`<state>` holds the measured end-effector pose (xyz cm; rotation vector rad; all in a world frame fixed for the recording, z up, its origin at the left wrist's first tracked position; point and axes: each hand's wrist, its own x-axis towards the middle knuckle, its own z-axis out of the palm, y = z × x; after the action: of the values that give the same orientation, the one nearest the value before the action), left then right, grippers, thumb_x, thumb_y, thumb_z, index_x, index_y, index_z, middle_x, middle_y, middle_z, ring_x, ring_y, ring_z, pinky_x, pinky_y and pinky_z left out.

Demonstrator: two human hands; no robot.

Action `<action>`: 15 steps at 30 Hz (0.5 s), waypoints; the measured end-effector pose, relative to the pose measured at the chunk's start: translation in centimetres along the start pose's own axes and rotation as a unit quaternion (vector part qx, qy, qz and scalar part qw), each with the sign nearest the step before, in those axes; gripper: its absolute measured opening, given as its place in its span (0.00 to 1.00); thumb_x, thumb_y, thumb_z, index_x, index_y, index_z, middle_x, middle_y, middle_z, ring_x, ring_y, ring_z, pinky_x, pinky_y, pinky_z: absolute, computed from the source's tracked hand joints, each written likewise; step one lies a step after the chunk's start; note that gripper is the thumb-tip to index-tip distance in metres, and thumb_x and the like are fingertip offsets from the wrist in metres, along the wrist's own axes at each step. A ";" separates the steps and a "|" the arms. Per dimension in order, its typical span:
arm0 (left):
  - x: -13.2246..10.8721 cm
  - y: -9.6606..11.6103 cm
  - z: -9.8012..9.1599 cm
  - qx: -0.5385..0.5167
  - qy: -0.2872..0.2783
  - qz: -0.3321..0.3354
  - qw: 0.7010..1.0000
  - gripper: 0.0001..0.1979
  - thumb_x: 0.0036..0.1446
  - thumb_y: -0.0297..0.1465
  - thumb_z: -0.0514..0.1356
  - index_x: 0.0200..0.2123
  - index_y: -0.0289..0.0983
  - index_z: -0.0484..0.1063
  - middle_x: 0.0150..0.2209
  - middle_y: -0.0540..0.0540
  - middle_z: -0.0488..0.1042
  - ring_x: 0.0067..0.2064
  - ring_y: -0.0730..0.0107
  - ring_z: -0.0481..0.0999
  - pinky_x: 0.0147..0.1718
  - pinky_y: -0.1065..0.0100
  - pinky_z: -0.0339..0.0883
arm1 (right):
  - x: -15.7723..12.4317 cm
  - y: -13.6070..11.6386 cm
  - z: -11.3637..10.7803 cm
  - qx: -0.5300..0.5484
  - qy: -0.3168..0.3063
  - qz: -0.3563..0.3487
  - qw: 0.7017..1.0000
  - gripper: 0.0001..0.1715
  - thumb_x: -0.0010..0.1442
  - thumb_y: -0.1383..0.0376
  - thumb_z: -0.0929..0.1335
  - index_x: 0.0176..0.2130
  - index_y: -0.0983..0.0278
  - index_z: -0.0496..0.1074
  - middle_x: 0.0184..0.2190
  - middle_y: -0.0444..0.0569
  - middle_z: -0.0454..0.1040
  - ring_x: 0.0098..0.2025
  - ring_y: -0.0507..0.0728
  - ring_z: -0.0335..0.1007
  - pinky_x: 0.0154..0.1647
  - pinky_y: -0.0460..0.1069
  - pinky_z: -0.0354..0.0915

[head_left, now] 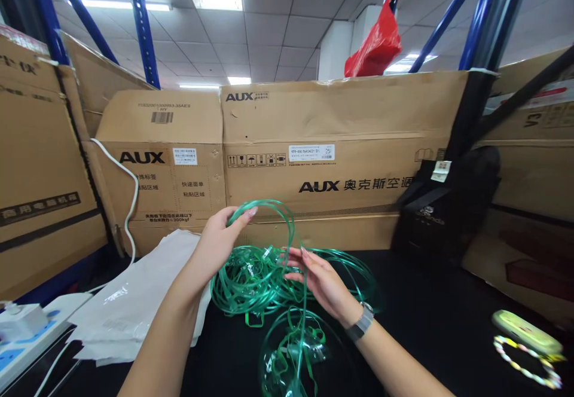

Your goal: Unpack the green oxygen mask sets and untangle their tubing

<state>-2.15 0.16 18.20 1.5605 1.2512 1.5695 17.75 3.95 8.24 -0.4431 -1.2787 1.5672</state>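
Observation:
My left hand (228, 229) is closed around a loop of clear green plastic tubing (289, 220), raised above the table. To its right, my right hand (319, 277) has its fingers around the same tubing, where a strand hangs down. Below that strand lies a clear plastic piece (291, 355) with green straps, like a face mask; its lower part is cut off by the frame. A tangled pile of green tubing (244, 283), with clear parts and a green strap in it, lies behind and between my hands.
White plastic bags (130, 301) lie at left, beside a white power strip (27, 337). AUX cardboard boxes (359, 116) stand along the back. A black bag (434, 217) rests at the right, with a yellow-green case (524, 330) and a beaded bracelet (522, 368) nearer.

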 end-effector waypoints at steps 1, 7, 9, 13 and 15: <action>0.1 0.1 -0.2 -0.004 -0.005 -0.006 1.000 0.14 0.48 0.41 0.61 0.27 0.35 0.69 0.13 0.60 0.49 0.13 0.84 0.46 0.11 0.77 0.39 | 0.5 -1.0 0.2 -0.014 -0.012 -0.001 1.000 0.17 0.55 0.57 0.67 0.42 0.64 0.72 0.47 0.54 0.70 0.46 0.58 0.67 0.43 0.53 0.64; 0.2 0.7 -0.8 -0.172 -0.031 -0.023 0.984 0.22 0.49 0.44 0.60 0.16 0.37 0.55 0.11 0.60 0.49 0.12 0.87 0.43 0.11 0.80 0.37 | 2.5 -8.3 3.1 -0.090 -0.094 0.024 0.991 0.24 0.58 0.55 0.64 0.50 0.65 0.63 0.42 0.56 0.73 0.38 0.59 0.73 0.41 0.57 0.66; 0.0 0.8 -0.5 -0.191 -0.021 -0.010 0.981 0.22 0.50 0.43 0.60 0.16 0.36 0.55 0.10 0.60 0.50 0.12 0.87 0.44 0.10 0.80 0.38 | 2.3 -9.4 4.2 -0.134 -0.084 -0.004 0.987 0.31 0.55 0.58 0.67 0.55 0.63 0.57 0.42 0.54 0.72 0.35 0.57 0.73 0.40 0.57 0.67; -0.5 1.0 0.5 -0.206 -0.026 0.000 0.978 0.23 0.52 0.43 0.58 0.16 0.36 0.55 0.11 0.59 0.51 0.12 0.87 0.46 0.11 0.80 0.40 | 1.8 -8.6 5.6 -0.252 0.002 -0.096 0.963 0.32 0.53 0.63 0.68 0.55 0.62 0.57 0.38 0.49 0.71 0.32 0.53 0.71 0.36 0.52 0.68; -0.8 1.0 1.1 -0.199 -0.050 -0.002 0.979 0.22 0.53 0.43 0.57 0.16 0.36 0.56 0.11 0.59 0.52 0.12 0.86 0.47 0.11 0.79 0.41 | 1.5 -7.9 5.9 -0.326 0.034 -0.139 0.935 0.26 0.56 0.63 0.65 0.54 0.61 0.59 0.38 0.49 0.70 0.29 0.52 0.69 0.35 0.52 0.68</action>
<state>-0.73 -0.72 18.65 1.3566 0.8201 1.5996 16.25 1.62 17.81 -0.6859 -1.7132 0.8564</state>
